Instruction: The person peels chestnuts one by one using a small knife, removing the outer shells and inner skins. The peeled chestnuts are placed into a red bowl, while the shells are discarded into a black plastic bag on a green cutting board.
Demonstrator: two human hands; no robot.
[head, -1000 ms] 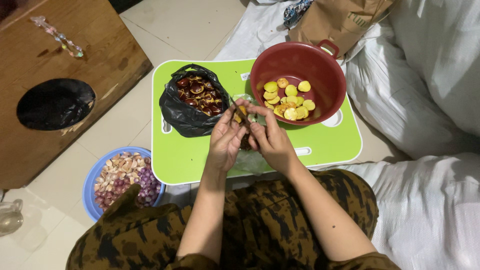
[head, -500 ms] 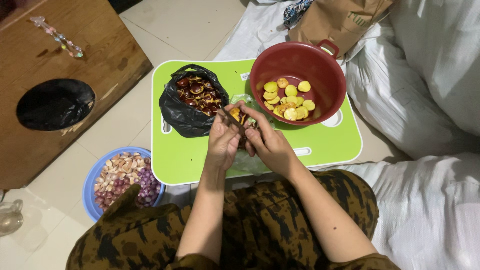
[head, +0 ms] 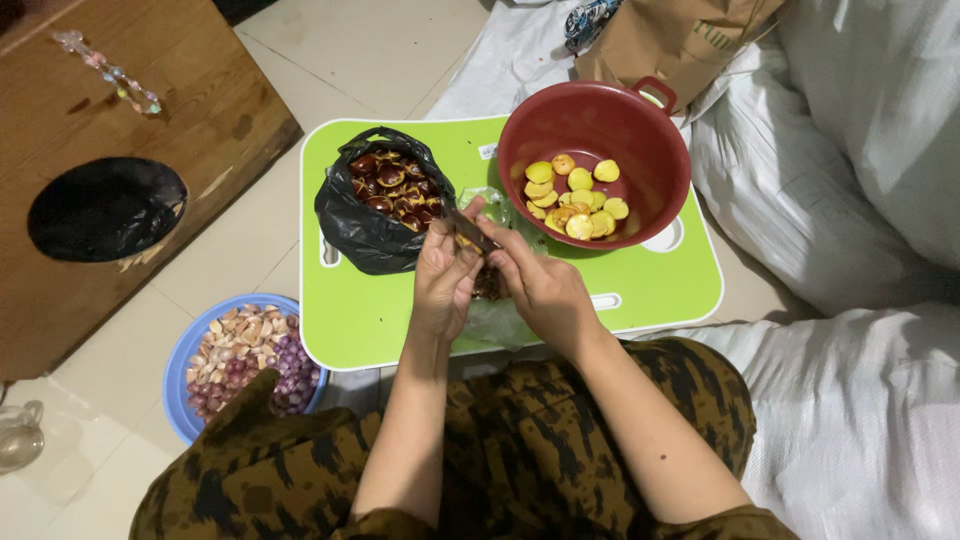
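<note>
The left hand (head: 443,272) and right hand (head: 540,285) have fingers clamped on a small yellow-brown nut (head: 468,240), with the thin dark knife blade (head: 462,226) pointing to ten o'clock.

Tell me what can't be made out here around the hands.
Head view only:
- The piece between both hands: mostly covered by fingers.
- Knife: handle hidden in the grip.
- Black bag: folds hide its lower contents.
- Blue bowl: partly hidden by the knee.

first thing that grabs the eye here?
The bright green tray table at centre, both hands meeting over it: left hand and right hand working a small seed with a knife. Behind them, a red basin of yellow peeled pieces and a black bag of dark brown seeds.
</note>
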